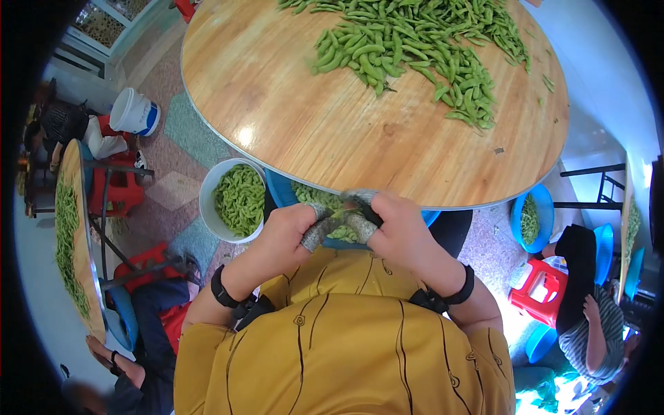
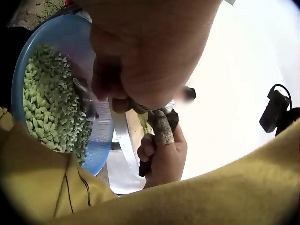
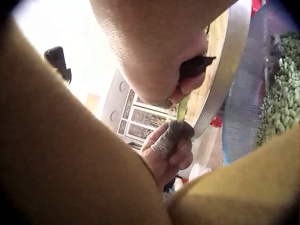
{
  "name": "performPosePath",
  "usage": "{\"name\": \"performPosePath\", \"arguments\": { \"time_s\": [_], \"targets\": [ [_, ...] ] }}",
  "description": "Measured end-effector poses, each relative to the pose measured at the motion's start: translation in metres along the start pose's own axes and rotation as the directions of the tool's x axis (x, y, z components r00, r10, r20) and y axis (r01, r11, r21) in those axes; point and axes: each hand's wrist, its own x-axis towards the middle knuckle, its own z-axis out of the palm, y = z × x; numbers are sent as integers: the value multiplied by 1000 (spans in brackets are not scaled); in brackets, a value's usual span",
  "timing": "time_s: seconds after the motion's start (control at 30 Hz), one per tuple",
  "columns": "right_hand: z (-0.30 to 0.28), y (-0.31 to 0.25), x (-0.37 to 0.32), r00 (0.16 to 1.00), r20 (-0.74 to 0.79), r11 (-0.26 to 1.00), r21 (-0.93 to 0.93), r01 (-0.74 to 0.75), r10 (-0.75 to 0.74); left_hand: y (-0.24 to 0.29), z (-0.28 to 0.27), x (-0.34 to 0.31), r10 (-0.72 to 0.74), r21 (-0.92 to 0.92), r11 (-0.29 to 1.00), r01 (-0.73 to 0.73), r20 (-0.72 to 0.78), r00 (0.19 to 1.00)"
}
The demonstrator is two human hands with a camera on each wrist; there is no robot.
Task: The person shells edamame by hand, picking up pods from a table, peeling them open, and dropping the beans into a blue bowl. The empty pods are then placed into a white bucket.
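Note:
Over a blue basin (image 1: 278, 190) at the table's near edge, my left hand (image 1: 287, 232) and right hand (image 1: 401, 225) meet, thumbs close together. A green edamame pod (image 3: 182, 108) runs between them in the right wrist view, with the fingers of both hands pinching it. Grey wraps (image 2: 164, 130) cover the thumbs, and a dark wrap (image 3: 194, 67) shows on the right hand's fingers. Shelled green beans (image 2: 51, 108) lie heaped in the basin, beside a clear plastic piece. Fingers hide most of the pod.
A large heap of edamame pods (image 1: 415, 48) covers the far part of the round wooden table (image 1: 277, 90). At left on the floor stands a white bucket (image 1: 207, 200) holding green pods. Other people sit at side tables, near red stools (image 1: 539, 290).

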Motion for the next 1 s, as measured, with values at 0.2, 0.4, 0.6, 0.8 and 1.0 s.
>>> {"name": "performPosePath", "arguments": {
  "time_s": [0.2,0.4,0.6,0.8,1.0],
  "targets": [
    [-6,4,0,985,165,946,308,-98,48,1,1,6,-300,-796,378,472,378,876],
    [2,21,-8,963,-39,924,274,267,-267,-7,22,0,-10,-772,-353,529,568,823],
    [-4,19,-14,915,356,496,769,-403,192,-5,24,6,38,-812,-341,473,491,870],
    [-5,10,-13,929,297,657,659,-366,219,10,-1,13,-215,-803,384,455,402,890],
    [-7,10,-7,775,557,351,691,-631,298,20,-9,19,266,-129,958,-257,63,962]
  ]
}}
